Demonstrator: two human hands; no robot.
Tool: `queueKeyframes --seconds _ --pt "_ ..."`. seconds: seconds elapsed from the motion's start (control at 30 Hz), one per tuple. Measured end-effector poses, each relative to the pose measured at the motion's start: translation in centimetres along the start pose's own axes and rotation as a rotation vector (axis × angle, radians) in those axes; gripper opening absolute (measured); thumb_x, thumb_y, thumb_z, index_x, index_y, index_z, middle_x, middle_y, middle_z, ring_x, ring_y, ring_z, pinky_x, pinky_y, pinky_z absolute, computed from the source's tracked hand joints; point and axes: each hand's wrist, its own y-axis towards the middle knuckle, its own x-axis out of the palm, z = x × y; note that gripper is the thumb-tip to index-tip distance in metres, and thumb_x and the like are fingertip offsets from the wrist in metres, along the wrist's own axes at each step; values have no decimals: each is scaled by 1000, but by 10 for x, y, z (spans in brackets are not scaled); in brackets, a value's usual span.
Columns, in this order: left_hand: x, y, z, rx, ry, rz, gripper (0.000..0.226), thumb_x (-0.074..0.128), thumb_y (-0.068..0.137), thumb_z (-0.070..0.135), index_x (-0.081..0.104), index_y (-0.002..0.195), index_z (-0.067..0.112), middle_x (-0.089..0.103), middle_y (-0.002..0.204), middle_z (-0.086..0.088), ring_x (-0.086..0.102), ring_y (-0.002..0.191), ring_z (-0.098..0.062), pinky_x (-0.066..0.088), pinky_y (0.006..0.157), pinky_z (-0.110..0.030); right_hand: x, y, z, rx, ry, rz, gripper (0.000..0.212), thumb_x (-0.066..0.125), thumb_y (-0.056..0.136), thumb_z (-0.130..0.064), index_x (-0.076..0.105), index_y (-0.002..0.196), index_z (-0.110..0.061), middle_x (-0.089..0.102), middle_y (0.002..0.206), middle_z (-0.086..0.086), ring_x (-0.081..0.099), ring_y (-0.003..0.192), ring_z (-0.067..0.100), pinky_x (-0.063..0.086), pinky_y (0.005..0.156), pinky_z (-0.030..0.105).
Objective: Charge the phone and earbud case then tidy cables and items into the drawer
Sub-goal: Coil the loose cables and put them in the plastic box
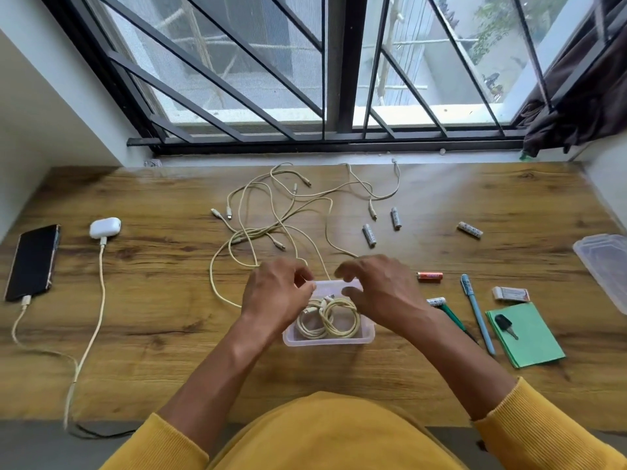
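Hovering over a clear rectangular plastic tub [368, 335] on the wood-grain counter [163, 293], a person in a mustard sweater works both hands at the tub's far rim, where two cream charging cables already lie coiled inside [327, 320]. The left hand [276, 295] has its fingers curled in, apparently pinching one strand of the loose tangle of cream cables [288, 212]; the right hand [380, 290] hangs with fingers bent and spread, and whether its grip has closed on that strand cannot be told.

The tangle sprawls directly beyond the hands, toward the barred window, and the strand under the fingers runs away from the person, near to far. Both hands sit about equally close, the left marginally nearer the strand. The next move likely draws that cable toward the tub for coiling.

At far left, the black smartphone [32, 262] lies with its long axis running near to far, cable plugged at its near end; just beside it, the white earbud case [105, 227] is also plugged in.
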Motion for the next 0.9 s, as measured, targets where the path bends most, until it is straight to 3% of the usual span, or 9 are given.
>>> queueKeyframes --seconds 0.27,0.47,0.53,0.63,0.77,0.9 --pt "-24 31 -21 -103 -83 93 8 75 92 33 82 91 32 77 85 18 72 80 -6 57 77 -27 -11 43 -6 90 201 114 23 69 95 -37 74 117 -38 77 105 -18 67 104 16 53 81 34" --pt "-34 61 -36 -191 -78 113 14 73 95 31 83 103 28 81 101 9 72 90 -13 48 77 -23 -12 89 -7 293 274 210 18 68 93 -39 72 109 -31 76 97 -10 69 100 21 55 80 35" --pt "-34 70 -39 -196 -85 118 16 72 96 30 83 107 26 81 104 7 72 92 -14 49 79 -23 -8 104 -1 395 245 144 27 67 93 -51 70 108 -29 75 104 -4 68 104 26 55 82 37" --pt "-31 77 -39 -197 -114 109 14 72 96 30 82 106 27 79 101 9 72 91 -13 49 79 -24 1 119 6 445 204 -98 47 71 86 -69 71 106 -26 74 108 2 68 105 28 52 82 37" --pt "-21 84 -32 -158 -174 74 13 73 96 33 83 104 29 79 95 12 72 86 -8 54 80 -25 16 122 9 399 201 -208 29 80 83 -50 76 98 -26 76 108 1 69 103 26 50 79 33" --pt "-15 88 -19 -97 -243 18 16 71 98 34 81 109 28 77 94 13 71 87 -3 53 77 -21 17 122 14 348 240 -136 6 68 85 -28 71 88 -25 75 100 1 69 97 28 48 73 33"
